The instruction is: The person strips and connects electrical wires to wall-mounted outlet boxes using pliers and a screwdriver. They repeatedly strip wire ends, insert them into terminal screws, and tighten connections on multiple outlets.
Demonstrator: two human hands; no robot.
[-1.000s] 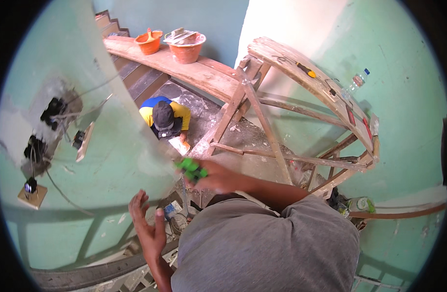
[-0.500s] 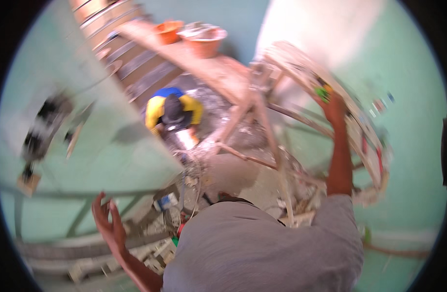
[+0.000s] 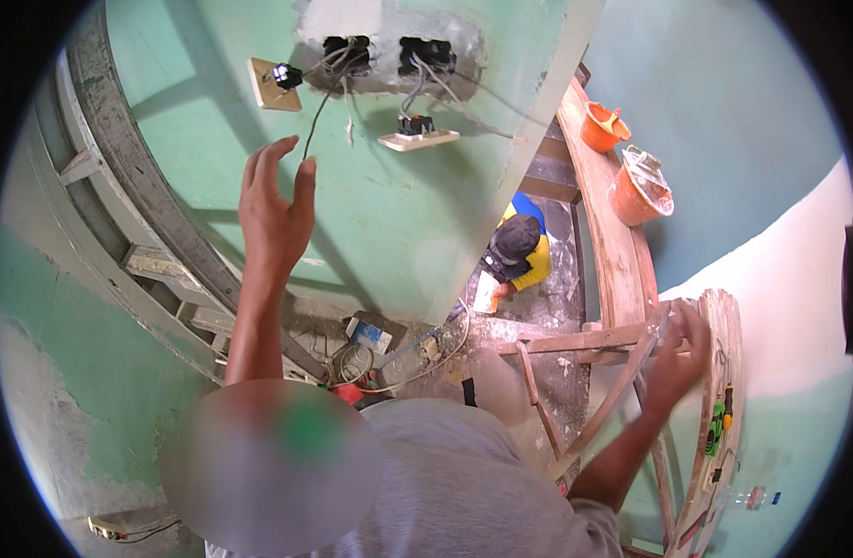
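My left hand (image 3: 276, 209) is raised to the green wall, thumb and fingers apart. A thin dark wire (image 3: 317, 119) hangs down to its thumb tip; I cannot tell if they touch. That wire comes from an opened wall box (image 3: 347, 58). Beside it dangles a cream socket plate (image 3: 276, 84), and a second cream plate (image 3: 419, 138) hangs by grey wires from the other box (image 3: 426, 58). My right hand (image 3: 679, 358) is by the top of a wooden trestle, blurred, its grip unclear. On the plank lie a green-handled tool (image 3: 714, 430) and a yellow-and-black screwdriver (image 3: 727, 407).
A person (image 3: 519, 237) in blue and yellow crouches below. Orange buckets (image 3: 601, 128) stand on a long board (image 3: 601, 200). A wooden trestle (image 3: 612, 400) is at right, with a plastic bottle (image 3: 750, 498) by its plank. A ladder (image 3: 152, 265) leans at left; cables (image 3: 357, 361) lie below.
My view has swung left toward the wall boxes. My left hand has risen to the dark wire. My right hand has left the green-handled tool on the plank.
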